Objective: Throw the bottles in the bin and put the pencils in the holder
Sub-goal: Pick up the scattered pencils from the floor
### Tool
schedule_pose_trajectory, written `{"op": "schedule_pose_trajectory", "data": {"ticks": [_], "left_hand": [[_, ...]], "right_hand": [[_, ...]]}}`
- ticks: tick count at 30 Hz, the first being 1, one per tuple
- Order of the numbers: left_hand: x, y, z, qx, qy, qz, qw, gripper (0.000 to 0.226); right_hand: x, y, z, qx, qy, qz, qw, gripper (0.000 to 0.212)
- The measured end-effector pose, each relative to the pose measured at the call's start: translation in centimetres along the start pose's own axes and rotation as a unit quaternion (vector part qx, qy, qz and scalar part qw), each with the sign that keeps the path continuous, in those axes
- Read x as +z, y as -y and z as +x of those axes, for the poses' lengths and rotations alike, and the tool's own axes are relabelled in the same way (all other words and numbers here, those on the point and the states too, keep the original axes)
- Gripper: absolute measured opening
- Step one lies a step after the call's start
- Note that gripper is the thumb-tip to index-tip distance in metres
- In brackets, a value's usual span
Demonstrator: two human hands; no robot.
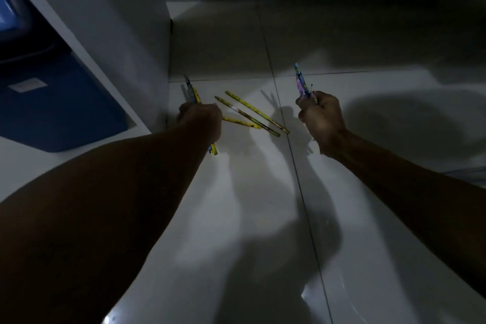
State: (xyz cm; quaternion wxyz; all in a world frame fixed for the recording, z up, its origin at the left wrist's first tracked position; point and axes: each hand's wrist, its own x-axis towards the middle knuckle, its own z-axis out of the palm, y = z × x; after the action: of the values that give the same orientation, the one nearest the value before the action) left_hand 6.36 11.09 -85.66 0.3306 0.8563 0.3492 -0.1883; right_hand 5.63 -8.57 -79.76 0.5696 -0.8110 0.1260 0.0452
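Very dark all over, so colours and small bits hard to make out. White tiled floor (263, 205) under everything, with big shadows of the arms across it. Tall white cabinet (118, 21) on the left, cut off at the top edge. Blue box (52, 108) low inside it, partly hidden by the white frame, too dim to tell what kind of thing. No bin, holder or bottles clear enough to pick out.

Left hand (201, 118) closed in a fist round a small bunch of pencils (192, 91). Blue and yellow ends poking up past the knuckles, one yellow tip sticking out below the wrist. Fingers hidden on the far side, so number of pencils in the fist hard to count.

Right hand (322, 116) also closed tight, holding a few blue patterned pencils (301, 81) that stand up out of the fist. Thin second end just beside them, too small to tell well.

Three yellow loose pencils (252, 112) flat on the floor between the two hands, lying slanted and close together. Shortest one partly covered by the left hand.
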Motion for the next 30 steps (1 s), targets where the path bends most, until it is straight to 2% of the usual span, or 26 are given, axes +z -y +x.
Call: {"op": "schedule_pose_trajectory", "data": {"ticks": [1, 2, 3, 5, 6, 7, 8, 12, 14, 15, 17, 19, 22, 26, 30], "left_hand": [[-0.4, 0.3, 0.7, 0.015, -0.043, 0.047, 0.998, 0.048], [-1.5, 0.8, 0.5, 0.083, -0.037, 0.101, 0.991, 0.041], [-2.4, 0.1, -0.4, 0.082, -0.059, 0.110, 0.989, 0.037], [-3.2, 0.0, -0.6, 0.148, -0.046, 0.086, 0.984, 0.036], [-3.3, 0.1, -0.4, 0.151, -0.046, 0.069, 0.985, 0.038], [-3.2, 0.2, 0.0, 0.087, -0.024, -0.018, 0.996, 0.042], [-3.1, 0.5, 0.2, 0.067, 0.009, -0.113, 0.991, 0.045], [-3.6, 1.1, -1.2, 0.086, 0.011, -0.243, 0.966, 0.049], [-4.3, 1.0, -2.6, 0.044, 0.019, -0.293, 0.955, 0.038], [-4.6, 1.1, -3.1, 0.026, 0.031, -0.301, 0.953, 0.028], [-4.9, 1.5, -3.8, 0.024, 0.047, -0.302, 0.952, 0.025], [-5.0, 2.1, -4.2, 0.045, 0.053, -0.320, 0.945, 0.025], [-5.5, 2.2, -6.0, 0.027, 0.079, -0.351, 0.933, 0.032], [-5.3, 2.8, -6.8, 0.009, 0.058, -0.368, 0.928, 0.027], [-5.6, 3.0, -7.3, -0.025, 0.096, -0.402, 0.910, 0.020]], "right_hand": [[0.1, 0.0, 0.1, 0.000, 0.004, 0.004, 1.000, 0.014], [0.2, -0.1, 0.2, -0.001, 0.011, 0.003, 1.000, 0.017], [0.3, -0.1, 0.3, -0.003, 0.017, 0.005, 1.000, 0.019], [0.5, -0.3, 0.6, -0.007, 0.030, 0.002, 1.000, 0.020], [0.7, -0.4, 0.8, -0.008, 0.035, -0.006, 0.999, 0.020], [0.8, -0.4, 0.9, -0.006, 0.034, -0.015, 0.999, 0.021], [1.0, -0.3, 1.1, 0.001, 0.035, -0.027, 0.999, 0.021], [2.3, 0.5, 1.6, 0.035, 0.054, -0.087, 0.994, 0.021], [3.1, 1.1, 1.9, 0.009, 0.050, -0.140, 0.989, 0.016], [3.6, 1.4, 2.1, -0.013, 0.047, -0.172, 0.984, 0.011], [4.7, 1.9, 2.3, -0.042, 0.054, -0.232, 0.970, 0.002], [5.8, 2.1, 2.6, -0.058, 0.064, -0.280, 0.956, 0.011], [6.7, 1.8, 2.8, -0.058, 0.071, -0.322, 0.942, 0.026], [7.0, 1.6, 3.0, -0.054, 0.050, -0.358, 0.931, 0.034], [7.2, 2.1, 3.1, -0.043, 0.038, -0.396, 0.916, 0.032]]}}
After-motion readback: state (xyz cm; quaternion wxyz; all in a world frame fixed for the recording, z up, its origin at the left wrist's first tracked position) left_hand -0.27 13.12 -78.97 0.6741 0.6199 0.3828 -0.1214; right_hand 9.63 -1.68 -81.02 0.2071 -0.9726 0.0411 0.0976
